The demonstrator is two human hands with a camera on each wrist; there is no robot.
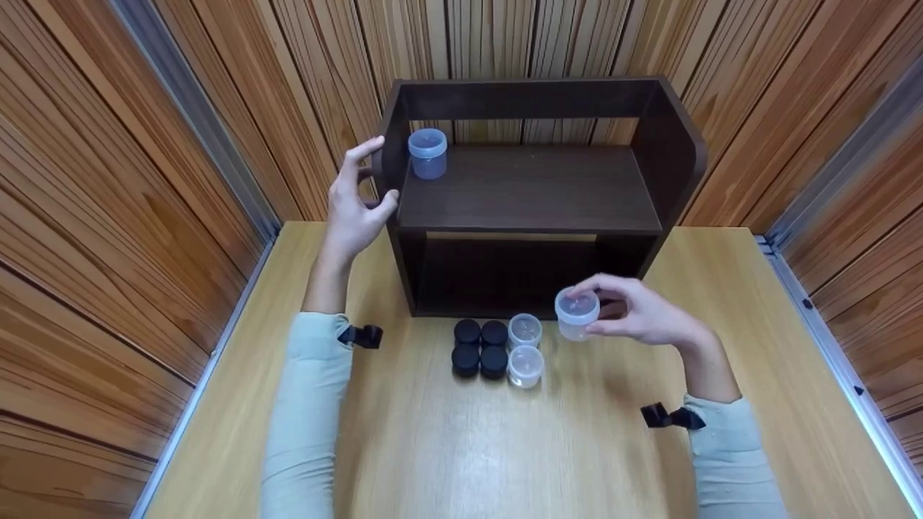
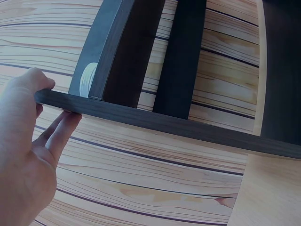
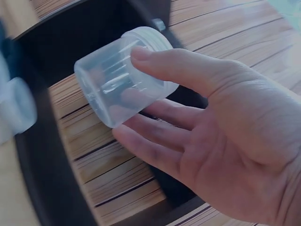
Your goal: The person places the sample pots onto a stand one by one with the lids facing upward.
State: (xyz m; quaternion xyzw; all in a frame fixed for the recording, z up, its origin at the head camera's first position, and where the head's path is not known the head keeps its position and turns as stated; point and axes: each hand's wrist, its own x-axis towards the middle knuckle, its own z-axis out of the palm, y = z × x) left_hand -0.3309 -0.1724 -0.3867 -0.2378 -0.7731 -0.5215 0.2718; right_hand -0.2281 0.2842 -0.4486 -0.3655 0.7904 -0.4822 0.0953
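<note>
Sleeves (image 1: 306,422) nearest | clear jar (image 1: 575,318) held in right hand (image 1: 634,313) | left hand (image 1: 355,216) gripping shelf (image 1: 533,191)

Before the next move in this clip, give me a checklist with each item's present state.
1. Right hand grips the clear jar with thumb and fingers: ok.
2. Held jar's lid seated: ok; how tightly it is screwed down: cannot tell.
3. Left hand pinches the shelf unit's side panel: ok.
4. Lidded jar upright at the left end of the upper shelf: ok.
5. Held jar apart from the two clear jars on the table: ok.
6. Held jar set down: not ok, in hand.
</note>
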